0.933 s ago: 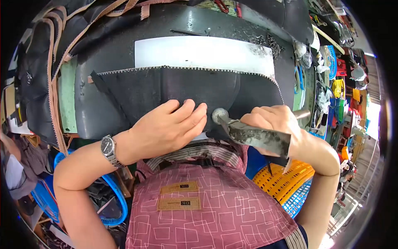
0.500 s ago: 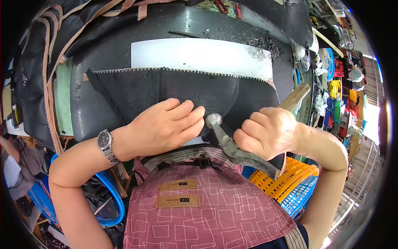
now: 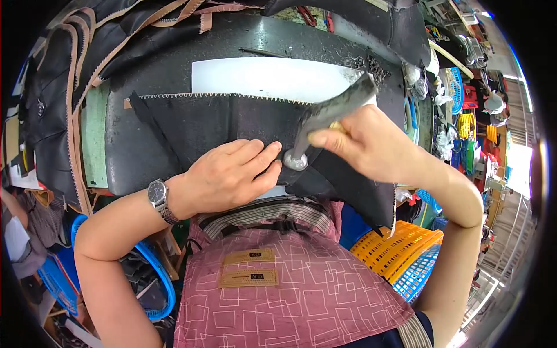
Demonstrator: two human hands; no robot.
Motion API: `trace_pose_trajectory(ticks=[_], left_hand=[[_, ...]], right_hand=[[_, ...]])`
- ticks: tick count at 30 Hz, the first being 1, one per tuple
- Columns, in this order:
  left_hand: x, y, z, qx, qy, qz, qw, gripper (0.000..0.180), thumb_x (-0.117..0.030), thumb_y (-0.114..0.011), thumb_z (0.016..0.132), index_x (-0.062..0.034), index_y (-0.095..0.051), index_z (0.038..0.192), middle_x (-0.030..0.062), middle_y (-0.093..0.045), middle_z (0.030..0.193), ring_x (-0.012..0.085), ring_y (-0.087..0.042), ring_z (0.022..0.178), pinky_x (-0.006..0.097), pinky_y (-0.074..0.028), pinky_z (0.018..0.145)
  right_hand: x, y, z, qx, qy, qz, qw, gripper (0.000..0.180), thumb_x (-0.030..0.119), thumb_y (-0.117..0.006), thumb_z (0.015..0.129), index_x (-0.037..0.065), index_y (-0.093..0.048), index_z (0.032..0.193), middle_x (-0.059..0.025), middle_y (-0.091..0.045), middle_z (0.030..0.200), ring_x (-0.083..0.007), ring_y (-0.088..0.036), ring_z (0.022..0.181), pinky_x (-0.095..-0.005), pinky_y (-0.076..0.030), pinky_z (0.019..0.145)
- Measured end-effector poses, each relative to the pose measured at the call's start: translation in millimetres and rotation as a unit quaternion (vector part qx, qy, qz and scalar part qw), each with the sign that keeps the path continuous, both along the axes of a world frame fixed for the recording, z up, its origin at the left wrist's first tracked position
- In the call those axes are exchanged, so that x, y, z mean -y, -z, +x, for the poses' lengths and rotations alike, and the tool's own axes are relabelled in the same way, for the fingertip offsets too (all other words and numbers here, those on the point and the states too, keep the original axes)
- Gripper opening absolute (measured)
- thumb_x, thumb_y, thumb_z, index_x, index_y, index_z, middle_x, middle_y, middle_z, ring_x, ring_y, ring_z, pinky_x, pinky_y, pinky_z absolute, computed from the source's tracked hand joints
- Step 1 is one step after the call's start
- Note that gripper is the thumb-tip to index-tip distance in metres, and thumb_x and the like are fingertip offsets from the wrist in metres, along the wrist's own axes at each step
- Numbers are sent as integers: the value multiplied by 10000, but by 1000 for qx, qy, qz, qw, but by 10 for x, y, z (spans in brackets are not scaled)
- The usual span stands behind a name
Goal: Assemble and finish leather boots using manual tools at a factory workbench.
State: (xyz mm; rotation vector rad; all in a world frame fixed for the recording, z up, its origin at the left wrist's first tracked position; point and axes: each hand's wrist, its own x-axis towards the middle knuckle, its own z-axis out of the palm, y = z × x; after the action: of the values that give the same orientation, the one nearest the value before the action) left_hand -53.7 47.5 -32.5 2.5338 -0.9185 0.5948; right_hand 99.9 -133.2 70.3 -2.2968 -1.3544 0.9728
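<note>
A black leather piece with a zigzag-cut edge lies across the dark work surface. My left hand rests on its near part with the fingers curled against it; the thumb is hidden beneath. To the right, my right hand is closed round the wooden handle of a hammer. The hammer has a long curved metal head. Its shiny round face is down at the leather, close beside my left fingertips; whether it touches cannot be told. Most of the handle is hidden by my hand.
Under the leather's far edge lies a white sheet, with a thin dark rod beyond it. More black zigzag-edged leather is heaped at left. An orange basket stands low at right, and a blue-rimmed basket at lower left.
My right hand has moved up and away from me, turning the hammer so its curved head points to the far right. My left hand stays near the same spot, fingers slightly more curled.
</note>
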Motion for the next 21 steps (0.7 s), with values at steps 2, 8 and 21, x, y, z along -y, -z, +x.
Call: trace_pose_trajectory(ticks=[2,8,21], left_hand=[[-6,6,-18,4,0,1,1000,249,-112,-614,701,-10,-598,928,181,-576,1081,226,-567,888,297,-500,748],[-41,27,-45,-15,-3,-35,999,308,-82,-617,670,-7,-620,969,149,-579,1091,255,-601,936,314,-544,748],[-83,17,-153,19,2,-32,999,214,-70,-645,681,29,-622,870,146,-611,959,258,-601,971,308,-550,789]], right_hand=[[18,-117,-115,138,-196,43,970,245,264,-514,890,56,-643,900,-158,-603,659,-325,-630,610,-426,-517,553],[324,-30,-198,95,-120,139,978,242,172,-633,752,76,-566,964,-71,-560,682,-259,-595,554,-352,-482,472],[273,156,-253,282,-300,230,882,207,169,-582,628,83,-506,800,1,-407,607,-105,-496,499,-252,-395,405]])
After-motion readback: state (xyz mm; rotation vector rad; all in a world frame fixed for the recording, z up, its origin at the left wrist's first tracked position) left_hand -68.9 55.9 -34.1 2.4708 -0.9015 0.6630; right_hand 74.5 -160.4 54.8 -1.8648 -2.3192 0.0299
